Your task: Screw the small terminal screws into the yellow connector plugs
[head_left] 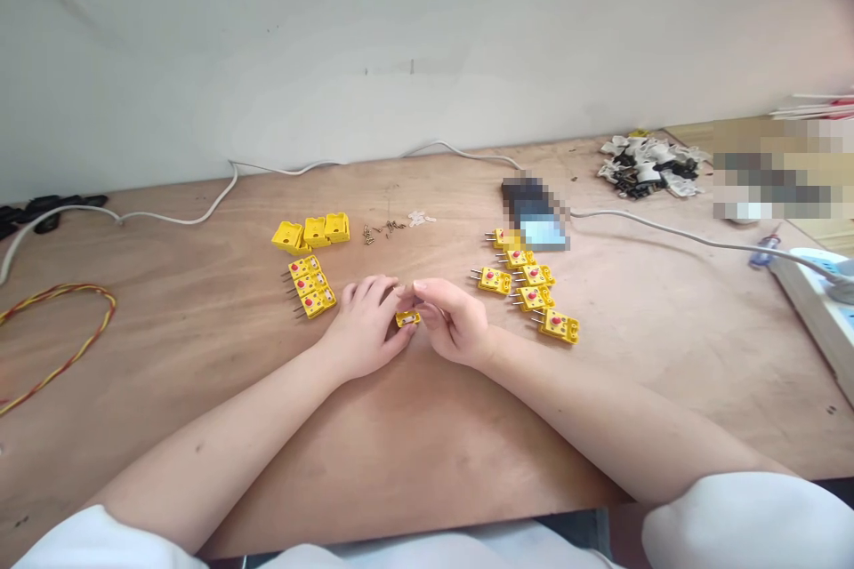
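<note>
At the middle of the table, my left hand [370, 326] holds a small yellow connector plug [406, 318] down, its thumb at the near side and its fingers curled over the far side. Part of the plug is hidden by the fingers. My right hand [457, 322] is closed in a pinch just over the plug's right end; what sits between its fingertips, if anything, is hidden. To the left lie three yellow plugs with red centres and metal pins [311, 286]. Beyond them are several yellow covers [325, 229]. Small brass screws [383, 230] and clear plastic pieces [420, 219] lie past my hands.
On the right are several more yellow plugs [534, 298], beside a blurred phone-like device [537, 213]. White and black parts [647, 167] are heaped farther back. A screwdriver [765, 249] lies near a white power strip [817, 302]. Red-yellow twisted wire [110, 320] loops at the left.
</note>
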A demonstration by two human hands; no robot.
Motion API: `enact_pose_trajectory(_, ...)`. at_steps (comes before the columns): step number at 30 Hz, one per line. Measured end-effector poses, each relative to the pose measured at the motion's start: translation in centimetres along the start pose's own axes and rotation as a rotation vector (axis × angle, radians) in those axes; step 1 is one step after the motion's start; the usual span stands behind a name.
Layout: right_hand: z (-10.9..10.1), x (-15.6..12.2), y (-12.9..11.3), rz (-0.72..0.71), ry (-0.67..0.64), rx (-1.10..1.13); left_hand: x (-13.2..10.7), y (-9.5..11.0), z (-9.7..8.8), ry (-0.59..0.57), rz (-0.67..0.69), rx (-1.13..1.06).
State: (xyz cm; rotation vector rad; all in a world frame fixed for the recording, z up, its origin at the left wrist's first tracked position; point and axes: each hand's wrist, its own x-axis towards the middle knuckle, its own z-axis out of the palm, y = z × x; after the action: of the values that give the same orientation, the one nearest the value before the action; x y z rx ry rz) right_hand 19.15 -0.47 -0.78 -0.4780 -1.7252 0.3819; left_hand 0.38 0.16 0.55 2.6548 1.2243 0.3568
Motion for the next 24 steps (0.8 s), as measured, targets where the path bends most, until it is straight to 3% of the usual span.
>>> enact_pose_trajectory(4, -0.3, 0.1, 0.1, -0.015, 0.06, -0.121, -0.1, 0.0, -0.1, -0.006, 0.003, 0.0)
enact_pose_trajectory(8, -0.5, -0.2, 0.8, 0.101, 0.099, -0.181, -0.1, 0.1, -0.3, -0.008, -0.008, 0.015)
enact_pose_trajectory(14, -0.4, -0.4, 0.9, 0.071, 0.061, -0.015, 0.0, 0.1, -0.3, -0.021, -0.008, 0.021)
enact_pose_trajectory(18, -0.8, 0.3, 0.0, 0.108, 0.104, -0.042, 0.0, 0.1, -0.3, -0.021, -0.006, 0.025)
enact_pose_trajectory(24, -0.3, 0.4, -1.0, 0.161, 0.068, 0.015, 0.0, 0.1, -0.3, -0.003, -0.016, -0.021)
